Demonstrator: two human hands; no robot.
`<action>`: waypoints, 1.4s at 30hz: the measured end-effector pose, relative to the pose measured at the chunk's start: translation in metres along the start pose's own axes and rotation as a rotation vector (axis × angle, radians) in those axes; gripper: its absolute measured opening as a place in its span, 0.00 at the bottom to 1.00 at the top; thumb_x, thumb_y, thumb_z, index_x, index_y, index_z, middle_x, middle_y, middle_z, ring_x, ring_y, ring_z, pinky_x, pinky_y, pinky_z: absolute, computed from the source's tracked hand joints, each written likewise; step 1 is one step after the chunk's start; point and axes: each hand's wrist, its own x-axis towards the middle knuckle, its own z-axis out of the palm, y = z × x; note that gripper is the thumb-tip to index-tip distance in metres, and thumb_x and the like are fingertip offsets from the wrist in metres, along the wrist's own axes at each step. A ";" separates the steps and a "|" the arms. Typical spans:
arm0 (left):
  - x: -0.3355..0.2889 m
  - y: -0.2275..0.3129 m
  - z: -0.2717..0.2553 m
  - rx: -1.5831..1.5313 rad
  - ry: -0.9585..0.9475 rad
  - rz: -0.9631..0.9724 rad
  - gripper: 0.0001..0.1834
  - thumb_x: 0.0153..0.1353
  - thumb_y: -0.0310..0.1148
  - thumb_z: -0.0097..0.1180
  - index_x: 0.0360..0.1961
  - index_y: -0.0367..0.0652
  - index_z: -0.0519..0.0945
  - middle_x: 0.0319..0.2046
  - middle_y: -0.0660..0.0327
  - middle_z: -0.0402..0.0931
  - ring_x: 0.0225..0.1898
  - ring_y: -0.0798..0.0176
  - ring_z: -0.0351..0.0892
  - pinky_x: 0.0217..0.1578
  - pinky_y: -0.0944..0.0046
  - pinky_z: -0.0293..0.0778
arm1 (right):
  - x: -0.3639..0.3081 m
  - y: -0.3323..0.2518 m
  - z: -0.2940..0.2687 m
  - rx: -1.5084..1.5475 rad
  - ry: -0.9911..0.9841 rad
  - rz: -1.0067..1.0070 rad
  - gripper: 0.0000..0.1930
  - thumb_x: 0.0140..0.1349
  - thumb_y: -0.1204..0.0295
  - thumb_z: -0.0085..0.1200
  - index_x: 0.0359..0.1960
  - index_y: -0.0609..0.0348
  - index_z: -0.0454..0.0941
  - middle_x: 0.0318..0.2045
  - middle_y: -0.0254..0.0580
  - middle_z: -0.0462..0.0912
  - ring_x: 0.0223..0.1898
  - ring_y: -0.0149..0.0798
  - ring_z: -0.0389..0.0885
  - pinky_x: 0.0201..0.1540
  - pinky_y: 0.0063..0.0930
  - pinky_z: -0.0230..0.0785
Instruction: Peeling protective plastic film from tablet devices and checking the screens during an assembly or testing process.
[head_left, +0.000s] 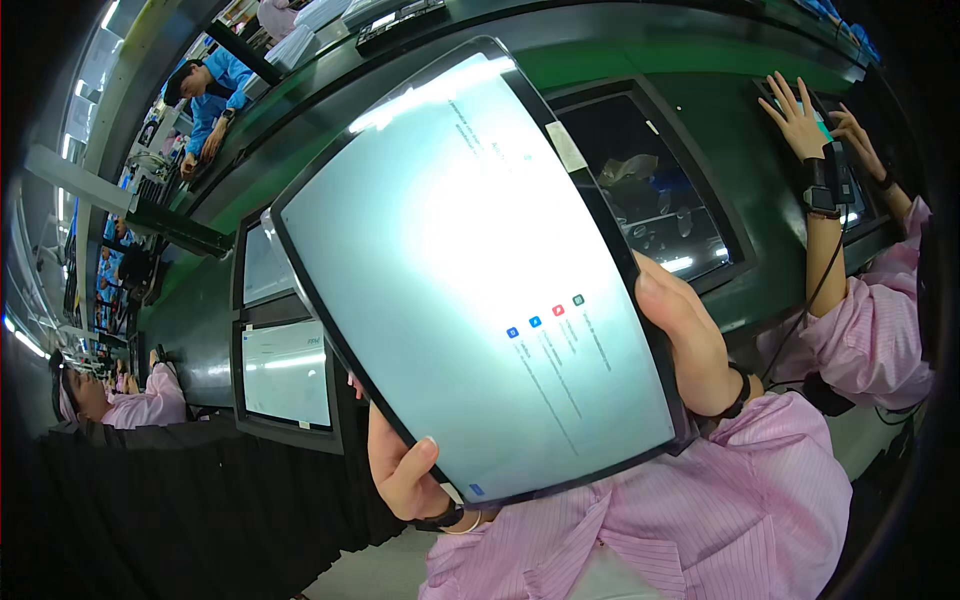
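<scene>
A large tablet [400, 260] with a black bezel and a lit, pale screen is held up tilted in front of me, a clear film or cover showing along its upper edge. Four-cornered and small, a cream label [566, 147] sits on its upper right bezel. My left hand [405, 468] grips the lower left edge, thumb over the bezel. On the right edge, my right hand [685, 335] grips with its thumb at the front and its other fingers hidden behind. Small coloured icons and lines of text show on the screen's lower part.
Behind the tablet, a dark-screened tablet in a black tray [735, 245] lies on the green bench [740, 120]. Lit tablets in black trays [285, 435] lie to the left. At right, a co-worker's hands [800, 125] work over another device. More people sit at left and far left.
</scene>
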 end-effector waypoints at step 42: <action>0.063 -0.014 -0.059 1.137 0.077 0.174 0.21 0.60 0.27 0.44 0.55 0.37 0.63 0.56 0.53 0.62 0.62 0.54 0.54 0.60 0.59 0.48 | 0.091 -0.005 -0.020 -1.799 -0.697 -0.259 0.33 0.52 0.54 0.53 0.57 0.56 0.60 0.56 0.55 0.62 0.57 0.54 0.58 0.57 0.43 0.54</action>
